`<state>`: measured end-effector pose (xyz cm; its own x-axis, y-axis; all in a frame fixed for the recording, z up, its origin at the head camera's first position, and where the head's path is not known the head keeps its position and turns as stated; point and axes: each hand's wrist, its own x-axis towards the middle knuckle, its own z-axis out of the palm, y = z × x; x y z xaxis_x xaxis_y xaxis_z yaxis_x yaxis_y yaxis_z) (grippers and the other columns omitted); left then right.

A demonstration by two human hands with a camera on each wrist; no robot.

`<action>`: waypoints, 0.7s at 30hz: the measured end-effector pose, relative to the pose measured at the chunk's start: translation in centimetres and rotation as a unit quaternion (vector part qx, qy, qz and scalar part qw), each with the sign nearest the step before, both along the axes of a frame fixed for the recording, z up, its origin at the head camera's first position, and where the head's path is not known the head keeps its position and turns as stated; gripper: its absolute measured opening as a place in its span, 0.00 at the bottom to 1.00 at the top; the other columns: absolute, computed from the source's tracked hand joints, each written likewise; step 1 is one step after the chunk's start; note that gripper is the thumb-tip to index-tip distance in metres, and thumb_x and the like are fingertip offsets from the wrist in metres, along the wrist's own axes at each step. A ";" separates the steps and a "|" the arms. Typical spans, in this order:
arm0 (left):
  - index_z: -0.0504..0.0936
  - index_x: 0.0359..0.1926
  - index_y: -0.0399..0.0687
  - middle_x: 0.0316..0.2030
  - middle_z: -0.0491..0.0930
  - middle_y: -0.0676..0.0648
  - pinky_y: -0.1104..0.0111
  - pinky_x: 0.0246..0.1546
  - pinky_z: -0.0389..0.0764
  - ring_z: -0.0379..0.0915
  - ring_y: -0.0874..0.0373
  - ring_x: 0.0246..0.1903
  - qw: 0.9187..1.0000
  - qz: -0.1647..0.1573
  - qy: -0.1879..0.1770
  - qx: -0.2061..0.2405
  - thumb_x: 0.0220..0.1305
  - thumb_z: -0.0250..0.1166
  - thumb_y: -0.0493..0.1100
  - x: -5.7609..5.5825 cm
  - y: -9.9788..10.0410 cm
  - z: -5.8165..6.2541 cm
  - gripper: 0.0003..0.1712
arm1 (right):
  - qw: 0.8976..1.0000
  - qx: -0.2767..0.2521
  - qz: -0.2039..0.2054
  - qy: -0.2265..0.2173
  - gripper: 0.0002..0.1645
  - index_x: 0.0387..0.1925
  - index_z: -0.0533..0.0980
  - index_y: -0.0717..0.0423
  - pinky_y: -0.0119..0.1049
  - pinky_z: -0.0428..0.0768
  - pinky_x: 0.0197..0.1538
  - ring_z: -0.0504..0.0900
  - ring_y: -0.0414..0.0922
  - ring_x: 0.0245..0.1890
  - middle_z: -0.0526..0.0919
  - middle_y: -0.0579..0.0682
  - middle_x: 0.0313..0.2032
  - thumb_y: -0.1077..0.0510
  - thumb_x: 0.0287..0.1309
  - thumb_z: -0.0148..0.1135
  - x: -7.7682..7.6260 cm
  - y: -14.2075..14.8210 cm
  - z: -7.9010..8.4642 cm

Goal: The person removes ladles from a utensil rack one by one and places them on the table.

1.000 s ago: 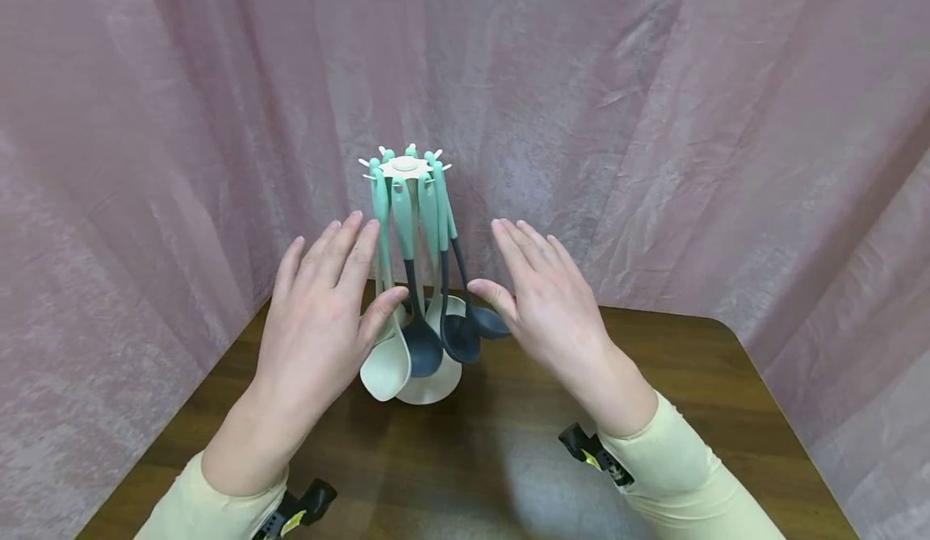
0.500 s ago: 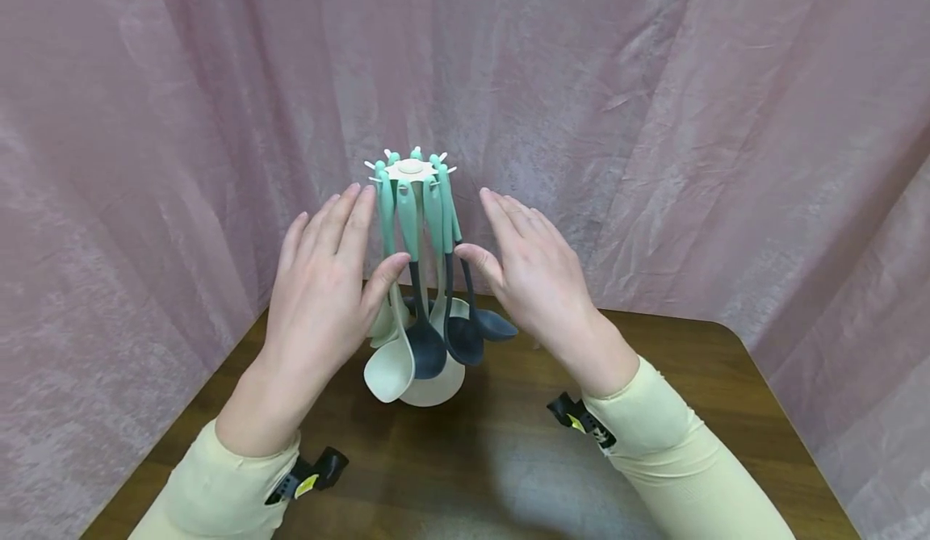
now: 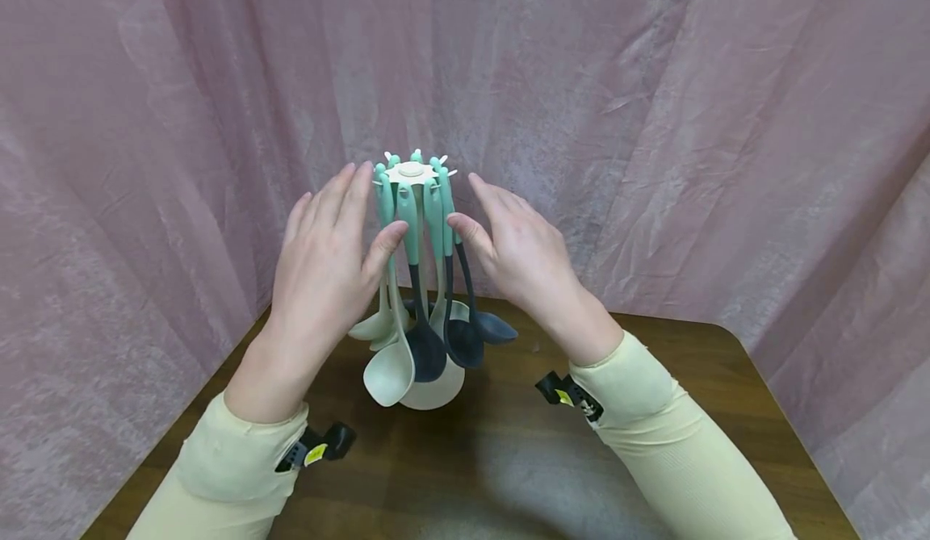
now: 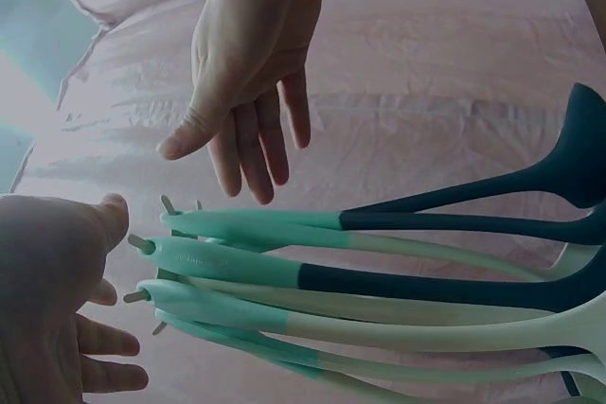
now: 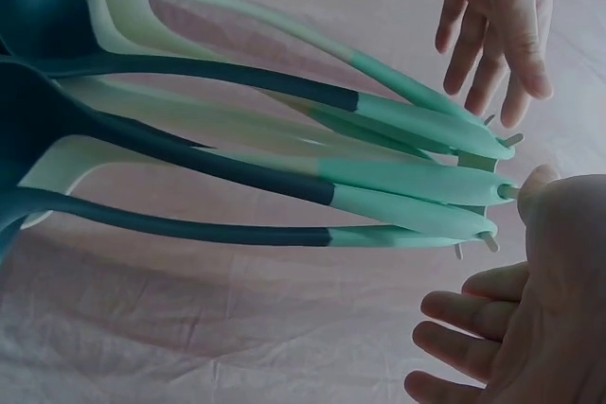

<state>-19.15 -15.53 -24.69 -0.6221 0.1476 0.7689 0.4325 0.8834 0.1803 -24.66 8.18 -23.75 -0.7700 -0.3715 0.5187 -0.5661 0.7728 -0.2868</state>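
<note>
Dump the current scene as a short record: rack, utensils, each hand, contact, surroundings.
rack: white, upright on the wooden table
utensils: hanging around the rack, with mint handles; dark-headed utensils and pale-headed utensils
left hand: left of the rack, fingers extended
right hand: right of the rack, fingers extended
contact: neither hand grips anything; light touch can't be ruled out
surroundings: pink curtain behind the table

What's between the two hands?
In the head view, the top of the white rack and the green handles lie between the left hand and right hand.
</note>
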 end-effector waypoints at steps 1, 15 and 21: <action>0.62 0.85 0.39 0.78 0.69 0.31 0.39 0.82 0.56 0.63 0.37 0.79 1.000 0.000 -0.003 0.003 0.84 0.63 0.56 -0.1 0.0 0.1 0.42 | 1.000 -0.004 0.000 -0.009 0.45 0.87 0.62 0.51 0.60 0.73 0.76 0.70 0.55 0.80 0.70 0.56 0.80 0.30 0.84 0.49 -0.1 -0.1 0.1; 0.61 0.86 0.41 0.76 0.73 0.33 0.42 0.83 0.54 0.66 0.38 0.78 0.998 0.002 -0.067 0.023 0.87 0.56 0.60 -2.1 0.2 0.8 0.41 | 0.997 -0.038 0.004 -0.060 0.45 0.87 0.61 0.47 0.59 0.72 0.77 0.69 0.52 0.80 0.70 0.51 0.81 0.28 0.85 0.44 -1.0 -1.2 0.8; 0.62 0.86 0.42 0.74 0.76 0.34 0.44 0.83 0.56 0.68 0.39 0.77 0.998 0.001 -0.063 0.023 0.87 0.55 0.61 -2.7 0.4 1.0 0.40 | 0.995 -0.064 0.022 -0.068 0.42 0.86 0.63 0.44 0.58 0.73 0.75 0.73 0.51 0.78 0.74 0.48 0.78 0.29 0.85 0.43 -1.5 -1.7 0.9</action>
<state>-21.90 -15.18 -23.65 -0.7145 0.1130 0.6904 0.4028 0.8733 0.2739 -26.13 6.53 -22.85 -0.8206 -0.3437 0.4565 -0.5478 0.7004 -0.4576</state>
